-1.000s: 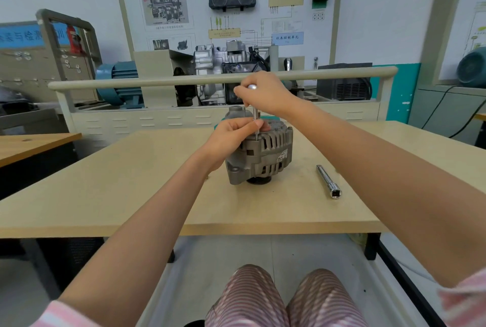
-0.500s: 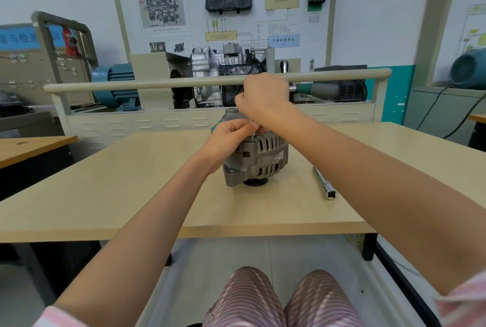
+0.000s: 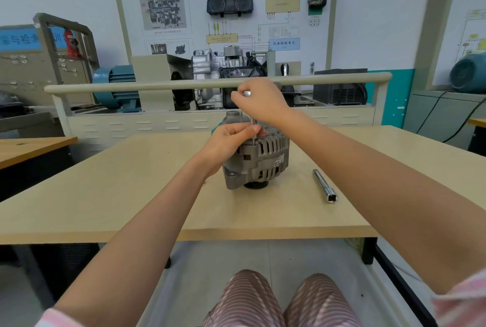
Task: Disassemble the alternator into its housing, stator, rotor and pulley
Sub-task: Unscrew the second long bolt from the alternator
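here the right hand [image 3: 260, 102] grips a slim tool [image 3: 253, 127] upright over the alternator [image 3: 259, 156] on the bench [image 3: 105, 195]; the left hand [image 3: 228, 138] pinches its shaft.

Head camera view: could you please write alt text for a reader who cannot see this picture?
A person's right hand grips a thin metal tool standing upright on a grey alternator, while the left hand pinches its shaft. The alternator stands on a beige table; a socket extension bar lies to its right.

Single head-worn wide-angle view, facing forward and down over the table [image 3: 131, 190] from close range. Wide-angle distortion probably curves the rail [image 3: 157, 86] beyond it.
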Demonstrator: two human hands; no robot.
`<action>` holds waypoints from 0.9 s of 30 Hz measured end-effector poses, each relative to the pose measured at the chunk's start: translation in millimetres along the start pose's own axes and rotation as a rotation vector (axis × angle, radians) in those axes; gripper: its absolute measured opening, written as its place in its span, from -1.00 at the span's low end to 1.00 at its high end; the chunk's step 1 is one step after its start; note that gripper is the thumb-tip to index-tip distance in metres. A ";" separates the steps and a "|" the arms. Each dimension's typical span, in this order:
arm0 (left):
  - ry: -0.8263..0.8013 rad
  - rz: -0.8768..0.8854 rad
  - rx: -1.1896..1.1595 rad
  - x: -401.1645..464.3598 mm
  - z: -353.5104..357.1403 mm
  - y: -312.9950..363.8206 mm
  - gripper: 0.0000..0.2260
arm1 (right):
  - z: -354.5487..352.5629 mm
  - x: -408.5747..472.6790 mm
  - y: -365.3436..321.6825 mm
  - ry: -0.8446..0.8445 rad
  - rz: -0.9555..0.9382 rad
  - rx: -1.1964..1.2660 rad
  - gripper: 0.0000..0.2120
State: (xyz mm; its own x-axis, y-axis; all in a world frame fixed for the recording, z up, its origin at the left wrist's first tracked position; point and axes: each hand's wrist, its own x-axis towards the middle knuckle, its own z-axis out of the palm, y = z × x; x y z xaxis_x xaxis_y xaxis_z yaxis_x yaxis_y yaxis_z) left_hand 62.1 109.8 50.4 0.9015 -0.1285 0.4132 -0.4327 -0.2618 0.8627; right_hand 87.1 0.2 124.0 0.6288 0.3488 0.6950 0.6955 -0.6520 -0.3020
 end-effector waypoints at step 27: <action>0.010 0.023 0.033 -2.3 0.5 1.3 -0.78 | 19.9 -10.7 -16.5 0.290 0.054 0.034 -0.69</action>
State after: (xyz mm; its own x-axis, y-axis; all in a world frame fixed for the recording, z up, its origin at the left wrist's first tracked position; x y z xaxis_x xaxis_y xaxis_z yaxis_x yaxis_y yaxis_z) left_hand 59.5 109.2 50.4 0.8912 -0.1258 0.4357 -0.4531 -0.2903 0.8429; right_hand 75.8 20.6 108.6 0.5430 0.1042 0.8332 0.6779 -0.6399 -0.3618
